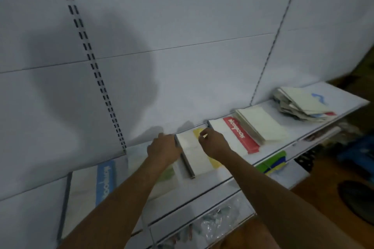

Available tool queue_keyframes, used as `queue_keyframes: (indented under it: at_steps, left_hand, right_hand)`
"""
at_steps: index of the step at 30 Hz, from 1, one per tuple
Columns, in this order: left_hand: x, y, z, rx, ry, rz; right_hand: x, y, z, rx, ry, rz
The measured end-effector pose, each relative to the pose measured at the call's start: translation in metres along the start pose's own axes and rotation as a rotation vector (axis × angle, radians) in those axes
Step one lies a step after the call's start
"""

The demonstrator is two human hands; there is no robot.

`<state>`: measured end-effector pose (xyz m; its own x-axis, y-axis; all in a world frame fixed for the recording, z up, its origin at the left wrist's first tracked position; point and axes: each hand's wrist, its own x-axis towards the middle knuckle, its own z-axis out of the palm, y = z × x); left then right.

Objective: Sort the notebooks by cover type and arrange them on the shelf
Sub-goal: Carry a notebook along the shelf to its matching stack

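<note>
2 hands: both on the yellow stack [199,154], mid-shelf [299,133], against the back panel [182,46].
Left hand [163,147]: fingers curled over the stack's left edge, by the dark spine; gripping it, as far as the blur allows.
Right hand [212,142]: resting on the top cover, fingers bent; pinch or plain press, I cannot tell.
Piles on the shelf: blue stack [101,184] far left, a faint green stack [166,174] under the left forearm, the yellow stack, red stack [240,135], plain stack [261,125] overlapping the red one's right side, and a loose pile [303,105] far right, well apart.
Step, by my reading: squaring the yellow stack; the loose pile looks unsorted.
Handling: thin paper notebooks, likely light, bendy, with smooth covers that slide over each other; a stack fans out if pushed from 1 side only.
Hold: take it at the spine, the stiffest edge, with a palm flat on top; lift single books by the spine, not by a cover corner.
Risk: nudging the red stack just beside.
</note>
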<state>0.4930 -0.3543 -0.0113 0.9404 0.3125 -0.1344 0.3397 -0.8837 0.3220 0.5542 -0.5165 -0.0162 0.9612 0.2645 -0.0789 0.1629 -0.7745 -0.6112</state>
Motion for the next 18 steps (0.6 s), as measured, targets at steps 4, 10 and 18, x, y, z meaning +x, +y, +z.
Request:
queue_keyframes:
  at_steps: [4, 10, 18]
  left_hand:
    - [0.004, 0.093, 0.012, -0.075, -0.027, 0.292]
    - [-0.033, 0.243, 0.038, -0.13, -0.11, 0.617]
    - [-0.09, 0.428, 0.091, -0.161, -0.112, 0.816]
  right_hand:
    - [-0.027, 0.068, -0.076, -0.039, 0.209, 0.165]
    - [-0.114, 0.192, -0.191, -0.091, 0.445, 0.461]
    - [-0.204, 0.329, -0.303, -0.081, 0.614, 0.624]
